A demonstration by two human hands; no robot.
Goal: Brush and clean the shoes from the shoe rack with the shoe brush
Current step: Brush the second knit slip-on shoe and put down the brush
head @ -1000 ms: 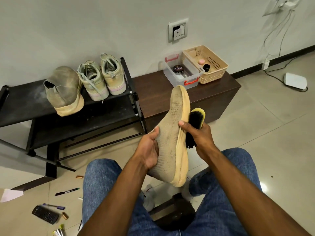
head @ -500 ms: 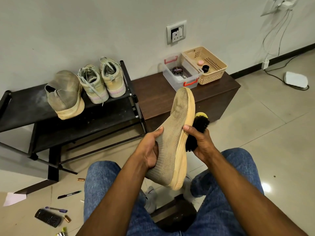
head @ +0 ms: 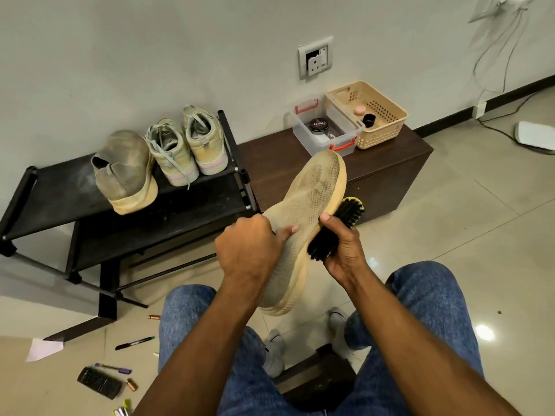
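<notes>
Right now we see the left hand (head: 250,246) gripping a tan knit shoe (head: 303,223) by its heel end, fingers curled round the opening and the thumb laid flat on the upper. The shoe is held in the air above the knees, toe pointing up and away toward the wooden bench (head: 387,166). Our right hand (head: 342,250) is wrapped around a black-bristled shoe brush (head: 333,232), its bristles pressed against the cream sole edge on the shoe's right side. On the top shelf of the black shoe rack (head: 54,187) we count three more shoes: the matching tan shoe (head: 123,169) tipped with its heel toward us, and a pair of pale laced sneakers (head: 186,148) beside it, toes to the wall. On the bench sit a clear plastic box (head: 326,130) holding a round polish tin (head: 318,125), and just beside it a beige basket (head: 375,115). Pens (head: 135,343) and a dark remote (head: 99,382) lie on the tiled floor near the left knee.
</notes>
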